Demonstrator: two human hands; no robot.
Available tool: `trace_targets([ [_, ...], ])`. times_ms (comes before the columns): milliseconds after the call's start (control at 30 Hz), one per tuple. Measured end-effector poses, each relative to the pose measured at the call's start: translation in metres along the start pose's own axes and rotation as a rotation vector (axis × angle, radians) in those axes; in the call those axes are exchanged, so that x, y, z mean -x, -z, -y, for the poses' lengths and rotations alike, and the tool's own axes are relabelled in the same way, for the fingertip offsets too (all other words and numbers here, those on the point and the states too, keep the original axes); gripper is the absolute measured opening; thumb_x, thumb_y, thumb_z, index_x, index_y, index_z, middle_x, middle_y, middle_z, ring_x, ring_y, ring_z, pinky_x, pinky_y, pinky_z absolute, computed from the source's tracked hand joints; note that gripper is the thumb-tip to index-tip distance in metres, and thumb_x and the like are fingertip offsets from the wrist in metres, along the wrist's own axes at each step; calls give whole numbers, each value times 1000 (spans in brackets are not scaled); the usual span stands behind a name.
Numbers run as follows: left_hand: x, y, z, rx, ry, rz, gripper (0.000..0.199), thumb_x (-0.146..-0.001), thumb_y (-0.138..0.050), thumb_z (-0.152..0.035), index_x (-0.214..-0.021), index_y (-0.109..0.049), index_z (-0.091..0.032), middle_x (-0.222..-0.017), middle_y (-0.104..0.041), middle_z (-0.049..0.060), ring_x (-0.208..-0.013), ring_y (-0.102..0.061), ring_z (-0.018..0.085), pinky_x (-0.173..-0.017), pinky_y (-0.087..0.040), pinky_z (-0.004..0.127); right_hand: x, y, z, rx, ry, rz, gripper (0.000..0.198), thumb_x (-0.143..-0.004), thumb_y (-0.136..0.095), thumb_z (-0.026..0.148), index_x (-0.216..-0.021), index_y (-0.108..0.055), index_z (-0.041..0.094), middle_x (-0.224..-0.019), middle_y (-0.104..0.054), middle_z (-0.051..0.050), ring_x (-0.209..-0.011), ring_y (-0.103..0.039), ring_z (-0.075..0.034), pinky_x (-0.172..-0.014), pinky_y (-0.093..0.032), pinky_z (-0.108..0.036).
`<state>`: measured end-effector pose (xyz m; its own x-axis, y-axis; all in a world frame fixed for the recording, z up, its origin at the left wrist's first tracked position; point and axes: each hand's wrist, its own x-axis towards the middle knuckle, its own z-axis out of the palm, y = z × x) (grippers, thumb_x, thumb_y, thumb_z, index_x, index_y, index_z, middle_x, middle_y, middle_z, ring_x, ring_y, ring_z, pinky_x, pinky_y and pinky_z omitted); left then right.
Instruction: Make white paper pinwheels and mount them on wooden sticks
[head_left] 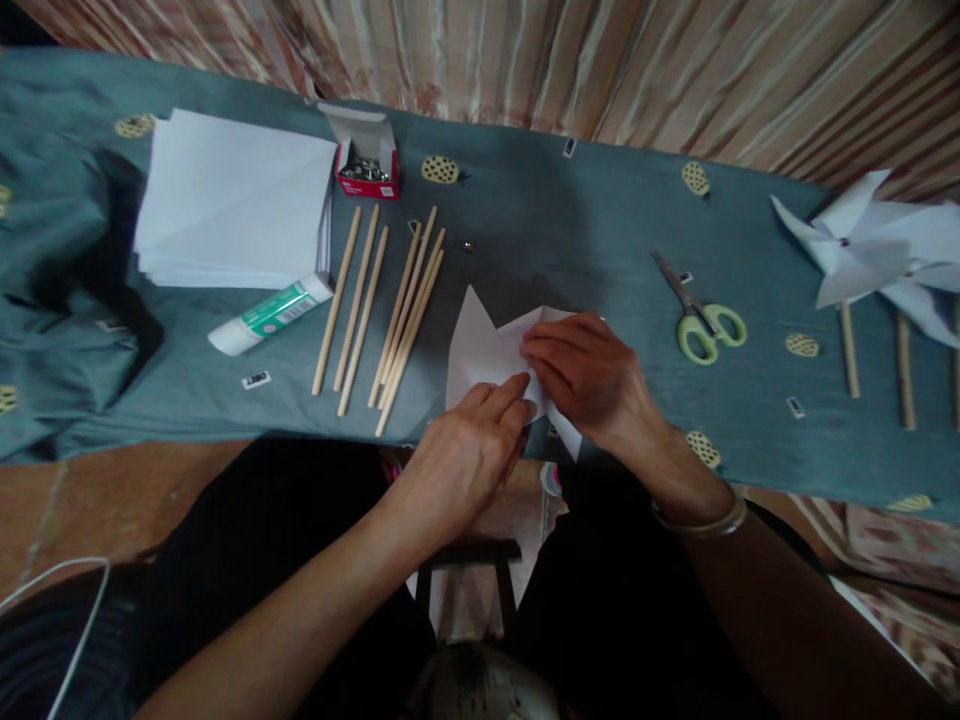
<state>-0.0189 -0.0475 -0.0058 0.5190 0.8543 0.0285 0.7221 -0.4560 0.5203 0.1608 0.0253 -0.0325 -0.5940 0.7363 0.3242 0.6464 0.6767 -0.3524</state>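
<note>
A sheet of white paper (478,352), cut and partly folded, lies at the near edge of the table (615,220), in front of the person. One sharp corner points away from the person, slightly leftward; another narrow tip points back toward the body and to the right, so its long axis runs diagonally from far left to near right. Its middle is partly covered by the hands.

The left hand (474,440) reaches in from the near left, back of the hand up, its fingers close together, angled forward and rightward, with the tips resting on the paper near its centre. The right hand (589,378) comes from the near right, a bracelet (709,522) at its wrist, knuckles high and fingers bent leftward, tips bunched on the raised flap. The thumbs are hidden, so I cannot tell whether either hand clamps the paper or only presses it.

Left of the paper lie wooden sticks (357,300), a glue stick (274,312), a paper stack (236,195) and an open box of metal tacks (367,180). To the right lie green-handled scissors (694,308), blades aimed far left, and white pinwheels (862,250).
</note>
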Motion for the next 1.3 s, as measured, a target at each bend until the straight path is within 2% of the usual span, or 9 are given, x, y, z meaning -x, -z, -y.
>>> trace_targets([
  [167, 0, 0, 0, 6, 7, 14, 17, -95, -51, -11, -109, -60, -12, -138, -60, 15, -111, -62, 25, -91, -60, 43, -4, -4, -2, -33, -31, -8, 28, -100, -47, 23, -94, -74, 22, -104, -77, -6, -98, -66, -23, -94, -51, -44],
  [400, 0, 1, 0, 34, 3, 7, 19, -95, -50, -10, -111, -61, -10, -138, -60, 16, -112, -61, 26, -92, -59, 44, -9, -2, 0, -124, -83, -54, 22, -97, -51, 20, -97, -73, 22, -106, -76, -6, -100, -68, -22, -92, -54, -42],
  [467, 0, 1, 0, 34, 2, 7, 19, -95, -50, -10, -111, -61, -10, -138, -60, 16, -111, -61, 26, -91, -59, 44, -11, 1, -2, -124, -120, -91, 19, -95, -56, 21, -103, -73, 23, -114, -74, -7, -107, -67, -24, -95, -54, -43],
  [567, 0, 0, 0, 33, 6, 12, 18, -94, -52, -9, -110, -61, -11, -138, -60, 16, -111, -62, 26, -90, -60, 43, -14, 6, -8, -136, -160, -104, 25, -93, -60, 25, -117, -69, 26, -135, -64, -9, -125, -60, -27, -105, -50, -48],
  [667, 0, 0, 0, 34, 10, 11, 17, -94, -54, -10, -109, -61, -11, -138, -60, 15, -111, -62, 25, -91, -60, 42, -18, 6, -15, -216, -158, -55, 29, -96, -56, 27, -122, -68, 23, -138, -62, -11, -129, -58, -26, -109, -48, -47],
  [800, 0, 0, 0, 22, 12, 10, 16, -94, -54, -10, -108, -61, -12, -137, -61, 13, -110, -63, 24, -92, -60, 42, -17, 3, -20, -305, -128, -2, 24, -95, -57, 26, -113, -73, 24, -126, -69, -7, -118, -65, -23, -104, -51, -45],
  [933, 0, 1, 0, 8, 17, 32, 16, -94, -52, -10, -108, -61, -12, -136, -61, 14, -111, -62, 25, -92, -60, 42, -13, 4, -18, -328, -102, -28, 19, -93, -61, 24, -103, -76, 29, -124, -70, -3, -117, -64, -22, -102, -52, -45],
  [1300, 0, 1, 1, 28, 14, 17, 18, -94, -52, -10, -110, -62, -10, -138, -60, 15, -110, -62, 26, -91, -60, 44, -6, 4, -17, -88, 47, -7, 24, -93, -53, 15, -93, -74, 27, -124, -69, -5, -119, -61, -25, -103, -53, -49],
])
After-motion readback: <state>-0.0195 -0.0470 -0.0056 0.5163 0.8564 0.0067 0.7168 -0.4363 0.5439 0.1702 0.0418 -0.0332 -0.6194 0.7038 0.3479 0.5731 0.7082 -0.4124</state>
